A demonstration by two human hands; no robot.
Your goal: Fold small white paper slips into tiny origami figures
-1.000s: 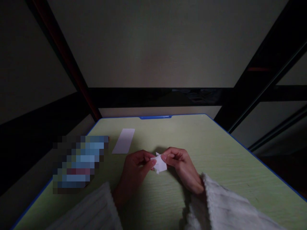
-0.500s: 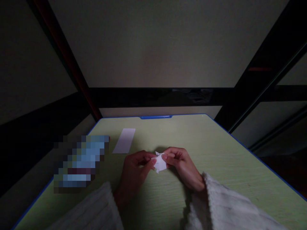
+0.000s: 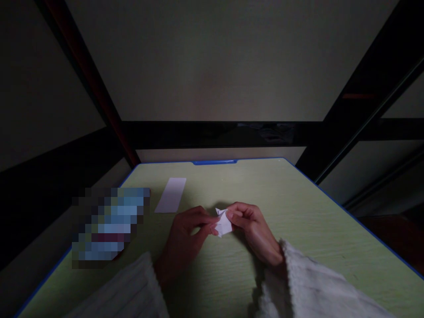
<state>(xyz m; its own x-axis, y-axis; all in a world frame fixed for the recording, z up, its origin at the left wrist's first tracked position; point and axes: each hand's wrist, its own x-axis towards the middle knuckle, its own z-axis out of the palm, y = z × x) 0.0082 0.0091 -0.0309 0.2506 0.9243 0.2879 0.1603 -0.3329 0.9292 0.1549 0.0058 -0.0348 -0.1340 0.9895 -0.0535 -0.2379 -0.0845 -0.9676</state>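
A small folded piece of white paper (image 3: 223,223) is pinched between both hands just above the pale green table (image 3: 298,229). My left hand (image 3: 185,240) grips its left edge with thumb and fingertips closed. My right hand (image 3: 253,229) holds its right side, fingers curled and thumb pressed on the paper. Both wrists come out of white fuzzy sleeves at the bottom of the view.
A flat white paper strip (image 3: 171,194) lies on the table beyond my left hand. A blurred-out blue and white object (image 3: 109,225) sits at the table's left edge. Dark frame bars and a plain wall stand behind the blue-rimmed table.
The folded paper has been squeezed narrower and turned slightly between the fingers. Both hands stay in nearly the same place.
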